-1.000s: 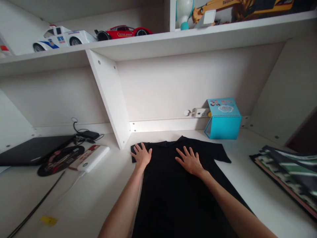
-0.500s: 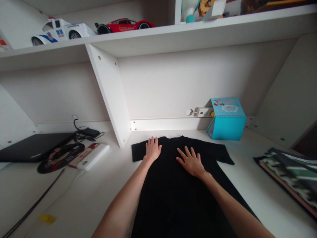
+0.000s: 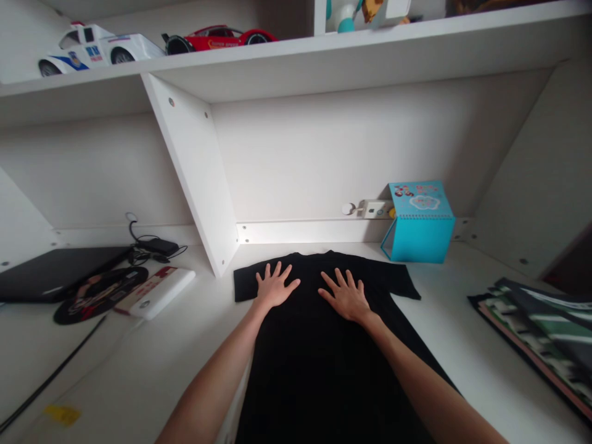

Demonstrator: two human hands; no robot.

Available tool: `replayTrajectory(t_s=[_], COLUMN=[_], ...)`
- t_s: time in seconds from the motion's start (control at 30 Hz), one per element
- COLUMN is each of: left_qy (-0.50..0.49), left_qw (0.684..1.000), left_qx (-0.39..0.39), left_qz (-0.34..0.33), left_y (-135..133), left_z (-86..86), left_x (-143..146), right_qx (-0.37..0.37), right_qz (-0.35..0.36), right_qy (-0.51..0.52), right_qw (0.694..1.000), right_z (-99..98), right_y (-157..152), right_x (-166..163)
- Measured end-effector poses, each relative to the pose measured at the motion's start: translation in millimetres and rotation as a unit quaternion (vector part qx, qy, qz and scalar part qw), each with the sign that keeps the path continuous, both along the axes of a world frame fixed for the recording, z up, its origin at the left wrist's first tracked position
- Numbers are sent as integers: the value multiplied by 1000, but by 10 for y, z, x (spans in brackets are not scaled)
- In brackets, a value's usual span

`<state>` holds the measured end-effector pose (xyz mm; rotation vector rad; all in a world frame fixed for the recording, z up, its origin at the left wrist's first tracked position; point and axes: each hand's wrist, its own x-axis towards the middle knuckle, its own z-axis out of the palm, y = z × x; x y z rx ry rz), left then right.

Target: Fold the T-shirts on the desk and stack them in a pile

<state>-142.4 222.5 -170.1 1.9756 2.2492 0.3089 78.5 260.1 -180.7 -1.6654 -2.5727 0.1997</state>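
Both hands, left hand (image 3: 274, 287) and right hand (image 3: 346, 298), lie flat, fingers spread, gripping nothing, on a smooth black T-shirt (image 3: 319, 364).

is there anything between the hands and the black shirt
Nothing visible. The left hand and the right hand both lie flat with fingers spread, directly on the black shirt near its collar. The blue box stands off to the right at the back, clear of both hands.
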Motion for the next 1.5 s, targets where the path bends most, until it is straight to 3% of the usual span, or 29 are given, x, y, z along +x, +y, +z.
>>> replayTrajectory(t_s=[0.8, 1.07, 1.5], left_qy=[7, 13, 17], left_qw=[1000, 1000, 1000], left_qx=[-2, 5, -16], left_qz=[7, 5, -2], left_y=[-5, -20, -71], left_z=[89, 15, 32], left_x=[42, 14, -2], right_qx=[-18, -10, -3], right_qz=[8, 8, -9], right_qy=[24, 6, 9], right_qw=[1000, 1000, 1000], right_z=[107, 82, -6], right_y=[-44, -58, -31], right_x=[15, 2, -23])
